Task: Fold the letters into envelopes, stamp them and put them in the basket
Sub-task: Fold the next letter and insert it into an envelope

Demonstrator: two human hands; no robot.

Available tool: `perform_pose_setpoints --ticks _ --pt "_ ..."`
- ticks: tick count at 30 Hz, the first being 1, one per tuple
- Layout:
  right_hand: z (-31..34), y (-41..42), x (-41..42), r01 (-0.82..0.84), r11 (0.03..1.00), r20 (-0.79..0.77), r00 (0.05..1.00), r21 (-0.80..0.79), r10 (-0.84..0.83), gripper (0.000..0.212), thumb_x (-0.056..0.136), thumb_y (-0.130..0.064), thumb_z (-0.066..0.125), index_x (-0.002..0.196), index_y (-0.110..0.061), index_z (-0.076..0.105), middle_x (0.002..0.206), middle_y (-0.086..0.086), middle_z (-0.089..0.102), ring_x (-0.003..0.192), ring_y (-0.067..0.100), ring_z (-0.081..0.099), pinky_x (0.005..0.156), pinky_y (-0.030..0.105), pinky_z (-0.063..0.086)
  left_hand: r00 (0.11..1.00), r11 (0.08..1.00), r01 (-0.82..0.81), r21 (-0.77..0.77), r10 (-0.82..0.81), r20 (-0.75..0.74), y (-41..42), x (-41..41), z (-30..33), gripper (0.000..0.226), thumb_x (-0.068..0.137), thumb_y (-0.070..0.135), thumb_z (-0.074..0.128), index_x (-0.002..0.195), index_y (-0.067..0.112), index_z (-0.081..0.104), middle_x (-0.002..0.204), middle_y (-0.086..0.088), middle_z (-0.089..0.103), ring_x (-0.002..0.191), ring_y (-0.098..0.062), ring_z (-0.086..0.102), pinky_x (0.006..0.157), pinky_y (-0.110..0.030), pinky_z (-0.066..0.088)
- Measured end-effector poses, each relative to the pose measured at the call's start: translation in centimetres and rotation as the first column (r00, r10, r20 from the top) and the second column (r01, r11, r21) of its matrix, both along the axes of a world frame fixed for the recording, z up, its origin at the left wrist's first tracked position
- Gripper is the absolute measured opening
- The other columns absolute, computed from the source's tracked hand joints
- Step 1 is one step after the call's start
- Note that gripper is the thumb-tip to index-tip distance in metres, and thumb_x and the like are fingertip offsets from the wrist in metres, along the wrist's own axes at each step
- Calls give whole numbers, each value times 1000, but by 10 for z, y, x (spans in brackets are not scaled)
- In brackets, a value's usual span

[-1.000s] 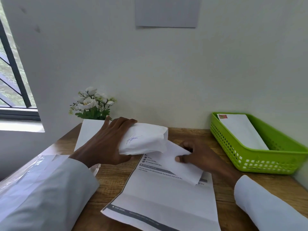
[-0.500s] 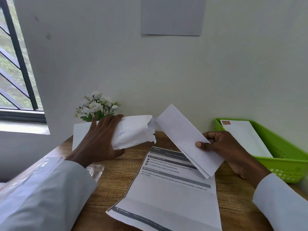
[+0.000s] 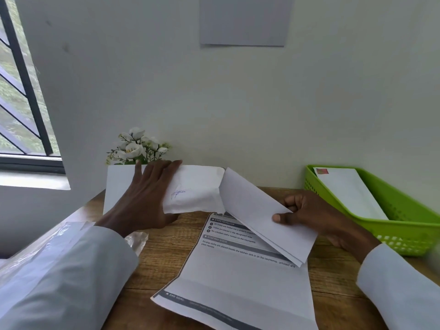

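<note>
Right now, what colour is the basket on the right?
Bright green, with a perforated wall; the basket shows clearly in the head view.

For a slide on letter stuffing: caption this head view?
Right hand lifts one envelope from the bundle the left hand grips.

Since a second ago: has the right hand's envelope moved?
Yes. The envelope in the right hand has lifted off the printed letter and swung up, away from it, toward the green basket.
</note>
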State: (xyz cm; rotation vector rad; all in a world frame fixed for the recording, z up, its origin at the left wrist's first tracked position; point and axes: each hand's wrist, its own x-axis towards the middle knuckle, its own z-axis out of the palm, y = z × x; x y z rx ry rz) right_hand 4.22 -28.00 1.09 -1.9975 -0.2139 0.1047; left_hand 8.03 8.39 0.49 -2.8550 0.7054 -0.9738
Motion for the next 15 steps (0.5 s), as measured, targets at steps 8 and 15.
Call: perform_pose_setpoints --ticks 8,15 --pt "3 -1 -1 -83 966 -4 996 -244 85 11 85 -9 75 95 -10 78 86 6 78 71 17 71 60 26 53 999 998 21 62 -24 48 -7 -1 4 117 49 54 76 146 6 32 134 -15 42 128 -35 38 111 -67 19" --pt "1 7 -1 -84 937 68 991 -339 113 14 85 -16 75 98 -20 78 88 -2 79 80 20 75 72 37 58 991 972 116 203 -129 48 -23 -4 0 110 57 56 71 149 11 30 137 -11 44 136 -36 33 111 -69 17"
